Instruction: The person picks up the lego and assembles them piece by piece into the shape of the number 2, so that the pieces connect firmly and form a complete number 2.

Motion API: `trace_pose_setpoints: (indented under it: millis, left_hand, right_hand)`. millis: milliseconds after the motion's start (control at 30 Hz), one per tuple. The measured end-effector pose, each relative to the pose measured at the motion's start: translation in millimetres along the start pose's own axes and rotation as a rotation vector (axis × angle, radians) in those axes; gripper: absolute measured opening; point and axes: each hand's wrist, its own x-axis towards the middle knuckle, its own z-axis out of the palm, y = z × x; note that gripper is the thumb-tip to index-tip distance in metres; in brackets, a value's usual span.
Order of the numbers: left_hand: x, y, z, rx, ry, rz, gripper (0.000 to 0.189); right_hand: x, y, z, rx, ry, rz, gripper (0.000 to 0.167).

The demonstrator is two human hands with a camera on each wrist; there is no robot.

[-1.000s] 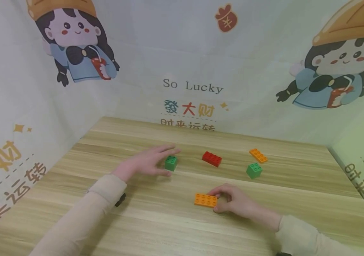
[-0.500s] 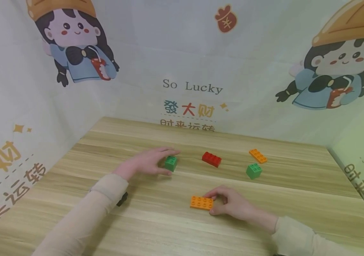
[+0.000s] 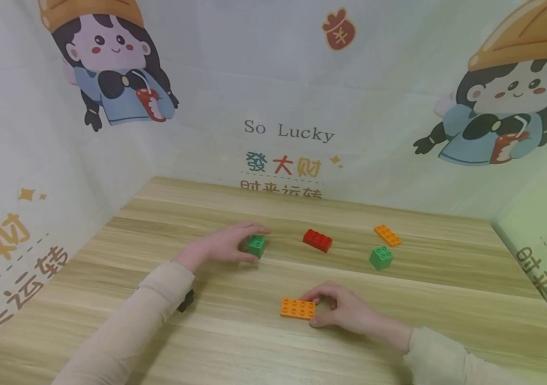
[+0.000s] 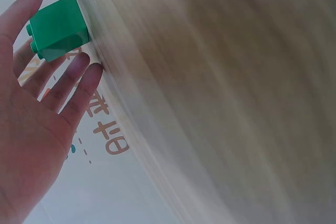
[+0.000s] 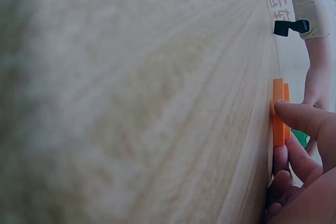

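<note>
My right hand [image 3: 347,313] pinches the right end of a flat orange eight-stud toy brick [image 3: 294,308] between thumb and fingers, low at the table's middle. In the right wrist view, the thumb lies along one edge of the orange brick [image 5: 278,121]. Farther back, my left hand [image 3: 222,245] is spread around a small green four-stud brick [image 3: 256,246], thumb in front and fingers behind. The left wrist view has the green brick [image 4: 60,27] between the thumb and the fairly straight fingers; whether any finger touches it is unclear.
A red brick [image 3: 317,240] lies right of the left hand. Farther right are a second green brick [image 3: 381,258] and another flat orange brick [image 3: 387,235]. Printed cloth [image 3: 206,107] walls in the wooden table [image 3: 235,342] at the back and sides.
My right hand has slid the flat orange brick a little left and nearer to me. The left hand has barely moved around the green brick, its fingers drawn slightly closer.
</note>
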Motion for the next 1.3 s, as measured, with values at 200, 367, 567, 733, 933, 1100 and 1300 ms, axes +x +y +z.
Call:
trace_pose_setpoints:
  millis: [200,367,567,733,933,1100,1300]
  left_hand:
    - [2.3,-4.1,2.2,-0.098,0.004,-0.004,0.073]
    - [3.4,-8.7,3.3,-0.149,0.008,0.014,0.07]
    - [2.4,-8.6,2.4,-0.173,0.014,0.032,0.064]
    - [1.7,-6.3,2.0,-0.17,0.019,0.018,0.06]
    - [2.9,-7.0,3.0,-0.178,0.016,-0.003,0.054]
    - [3.3,-6.9,3.2,-0.161,0.022,-0.007,0.052]
    - [5.2,-6.4,3.0,-0.161,0.024,-0.008,0.049]
  right_hand:
    - [1.5,2.5,0.6,0.003,0.001,-0.005,0.041]
    - [1.6,4.7,-1.5,-0.007,-0.017,-0.032,0.043]
    - [1.0,9.5,-4.7,0.007,-0.042,-0.069,0.046]
    - [1.8,9.5,-6.3,0.009,-0.041,-0.057,0.043]
    - [1.1,8.2,-6.2,-0.005,-0.025,-0.052,0.04]
    - [0.9,7.7,-5.9,-0.02,-0.011,-0.055,0.038]
    - [-0.6,8.4,-6.5,-0.021,0.005,-0.055,0.038]
